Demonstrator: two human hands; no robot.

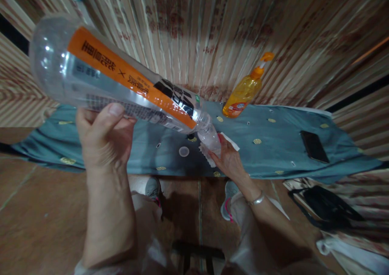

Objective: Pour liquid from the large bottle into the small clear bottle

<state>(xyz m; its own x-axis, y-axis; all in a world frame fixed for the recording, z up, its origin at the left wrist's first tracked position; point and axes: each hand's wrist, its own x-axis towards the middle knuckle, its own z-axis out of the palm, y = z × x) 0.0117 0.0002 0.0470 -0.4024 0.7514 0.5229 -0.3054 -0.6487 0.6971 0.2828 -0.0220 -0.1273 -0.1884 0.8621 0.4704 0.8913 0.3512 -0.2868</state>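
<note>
**While tipped neck-down, empty bottle being wiped at its mouth**

While held slanting across the view, base up at upper left and neck down toward the middle, one clear plastic bottle [121, 82] with an orange label, seemingly empty. Left hand [103, 139] closed around the bottle's body from below, thumb pressed on the label. Right hand [227, 159] cupped under the neck, fingers folded around one white tissue [209, 153] pressed against the bottle's open mouth. Likely step: drying or cleaning the mouth. Next move, as a judgement: a steady grip on the body and a turn of the tissue around the rim.

Behind, on a surface [273, 149] under a blue-green cloth: one small pale bottle cap [184, 151], one orange dish-soap bottle [244, 90], one dark phone [314, 146]. On the floor at right, one black bag [326, 208]. Below, two shoes [226, 200].
</note>
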